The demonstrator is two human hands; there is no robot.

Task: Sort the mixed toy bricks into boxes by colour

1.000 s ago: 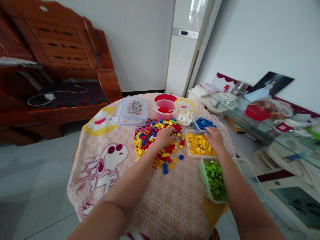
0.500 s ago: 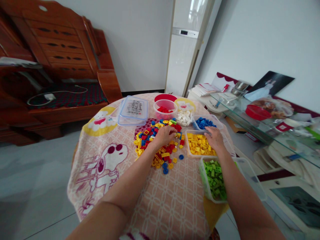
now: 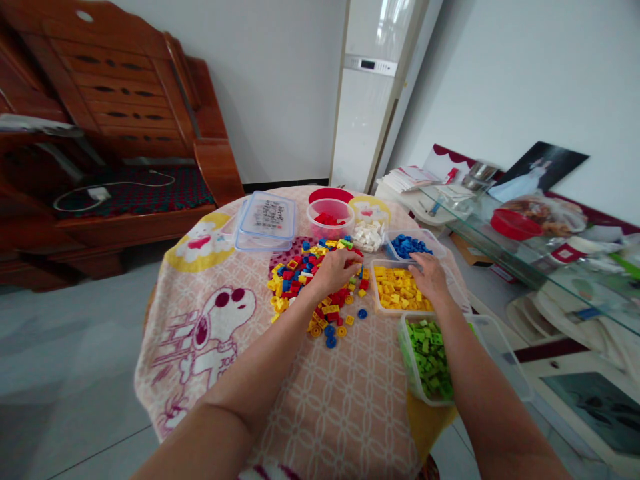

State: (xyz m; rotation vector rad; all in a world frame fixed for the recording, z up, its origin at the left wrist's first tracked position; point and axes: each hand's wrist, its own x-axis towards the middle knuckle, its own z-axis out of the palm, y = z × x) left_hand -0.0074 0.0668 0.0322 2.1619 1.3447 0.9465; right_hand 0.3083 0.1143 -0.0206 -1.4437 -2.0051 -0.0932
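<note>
A heap of mixed toy building bricks in red, yellow, blue and white lies on the tablecloth. My left hand is over its right side, fingers pinched at red bricks; whether one is held is too small to make out. My right hand hovers at the right edge of a clear box of yellow bricks, fingers apart, holding nothing I can see. Blue bricks fill a box just beyond it. Green bricks fill a nearer box, partly behind my right forearm.
A pink tub with red bricks and a pile of white bricks stand at the back. Stacked clear lids lie at back left. A cluttered glass shelf is on the right, a wooden bench on the left.
My left hand has shifted slightly right and its fingers have drawn together at the red bricks. My right hand has hardly moved.
</note>
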